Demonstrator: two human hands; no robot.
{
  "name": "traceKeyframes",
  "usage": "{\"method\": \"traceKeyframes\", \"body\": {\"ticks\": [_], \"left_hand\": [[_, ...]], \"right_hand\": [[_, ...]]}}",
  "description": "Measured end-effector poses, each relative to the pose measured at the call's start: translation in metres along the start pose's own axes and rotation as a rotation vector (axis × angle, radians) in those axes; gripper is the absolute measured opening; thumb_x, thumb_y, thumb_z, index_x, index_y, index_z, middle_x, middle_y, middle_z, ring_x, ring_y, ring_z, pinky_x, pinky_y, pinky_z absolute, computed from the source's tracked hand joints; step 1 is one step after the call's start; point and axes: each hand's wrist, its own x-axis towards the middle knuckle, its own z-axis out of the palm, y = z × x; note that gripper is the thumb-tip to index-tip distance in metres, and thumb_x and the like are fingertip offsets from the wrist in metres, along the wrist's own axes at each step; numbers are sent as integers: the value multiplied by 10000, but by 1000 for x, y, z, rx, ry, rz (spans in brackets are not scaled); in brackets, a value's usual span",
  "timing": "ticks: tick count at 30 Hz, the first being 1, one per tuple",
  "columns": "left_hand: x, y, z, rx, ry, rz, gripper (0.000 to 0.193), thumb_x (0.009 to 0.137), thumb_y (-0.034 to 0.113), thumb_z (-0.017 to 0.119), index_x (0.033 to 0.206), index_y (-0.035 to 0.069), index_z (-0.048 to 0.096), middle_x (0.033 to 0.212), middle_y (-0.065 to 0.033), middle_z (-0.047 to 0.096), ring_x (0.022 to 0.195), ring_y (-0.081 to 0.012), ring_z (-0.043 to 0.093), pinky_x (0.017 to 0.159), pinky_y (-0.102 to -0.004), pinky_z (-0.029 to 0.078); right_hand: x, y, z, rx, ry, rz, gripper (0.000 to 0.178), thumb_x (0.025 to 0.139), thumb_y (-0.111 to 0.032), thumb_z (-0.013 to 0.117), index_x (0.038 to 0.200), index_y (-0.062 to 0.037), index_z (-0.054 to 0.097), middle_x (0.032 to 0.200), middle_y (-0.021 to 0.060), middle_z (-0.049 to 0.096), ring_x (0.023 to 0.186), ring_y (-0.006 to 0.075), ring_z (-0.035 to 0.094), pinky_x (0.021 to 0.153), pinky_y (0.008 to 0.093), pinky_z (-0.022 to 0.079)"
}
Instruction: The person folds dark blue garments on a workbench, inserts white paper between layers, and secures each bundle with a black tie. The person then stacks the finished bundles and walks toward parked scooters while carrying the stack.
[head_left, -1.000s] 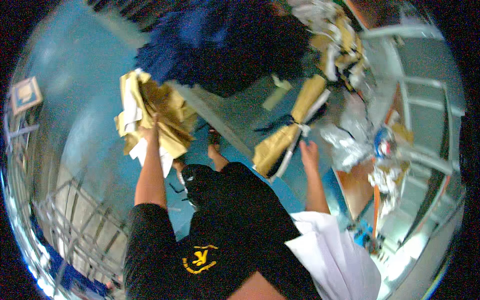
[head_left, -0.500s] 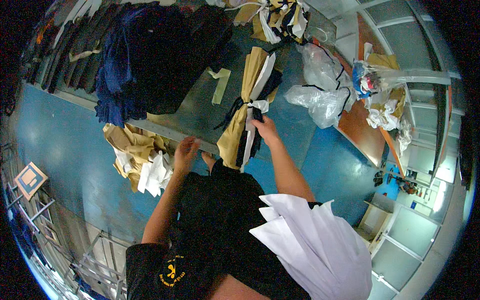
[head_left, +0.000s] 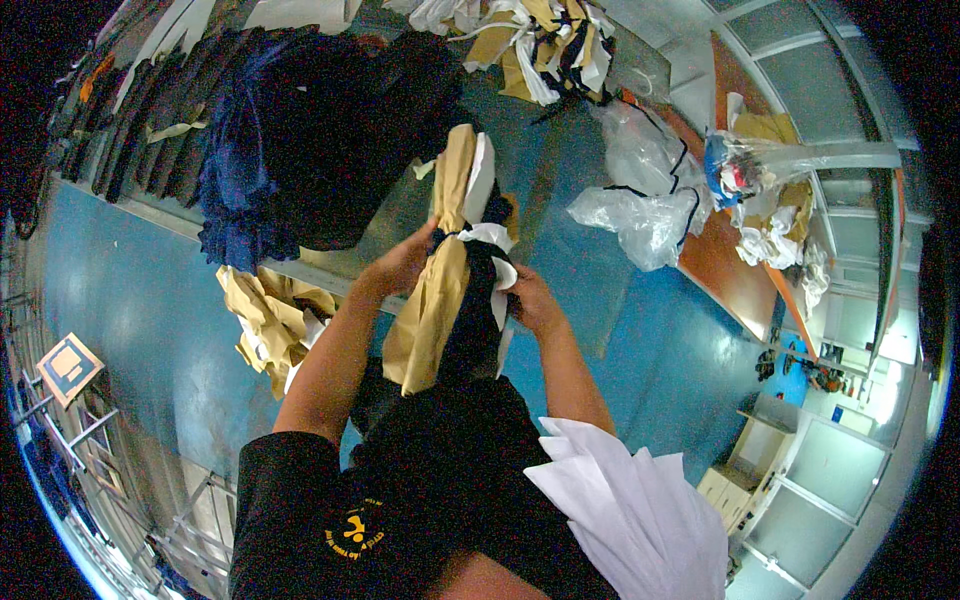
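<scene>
A tied bundle (head_left: 453,200) of brown paper, white paper and dark cloth is held up in front of my body. It is cinched at its middle by a dark strip and a white strip (head_left: 488,235). My left hand (head_left: 405,262) is closed on the left side of the bundle near the tie, its fingertips partly hidden behind the brown paper. Lower on the right side, my right hand (head_left: 533,298) pinches the white and dark layers. Against my right side hangs a fan of white sheets (head_left: 640,500).
A large heap of black and navy cloth (head_left: 330,140) lies at the far left. Crumpled brown paper (head_left: 265,325) sits beside my left arm. Clear plastic bags (head_left: 645,220) lie to the right by a brown board (head_left: 730,255). Another paper-and-cloth pile (head_left: 560,45) is at the back.
The bundle has been lifted off the surface and drawn toward me. My left hand has moved right and taken hold of it. My right hand stays on it, slightly lower.
</scene>
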Motion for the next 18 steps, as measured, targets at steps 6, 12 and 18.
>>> {"method": "traceKeyframes", "body": {"ticks": [6,12,18], "left_hand": [[-21,25,40,-148,-28,-17,579,827,566,590,1117,65,603,1006,-105,666,881,-224,652,826,-369,521],[-51,38,74,-133,24,93,429,901,435,591,1071,42,612,888,-62,661,756,-173,642,700,-326,523],[-84,42,93,-190,-122,312,770,915,686,261,1320,57,445,1176,-143,586,1052,-290,597,948,-423,467]], "right_hand": [[-4,-20,20,-407,63,-352,316,857,-155,636,1159,-67,605,1069,67,651,932,195,619,829,330,498],[-57,-75,73,-916,318,-1040,318,784,-151,721,1064,-51,607,952,97,601,834,231,593,756,341,482],[-62,-83,98,-1005,101,-1141,353,747,-176,774,1021,-48,591,905,102,572,810,223,574,677,326,476]]}}
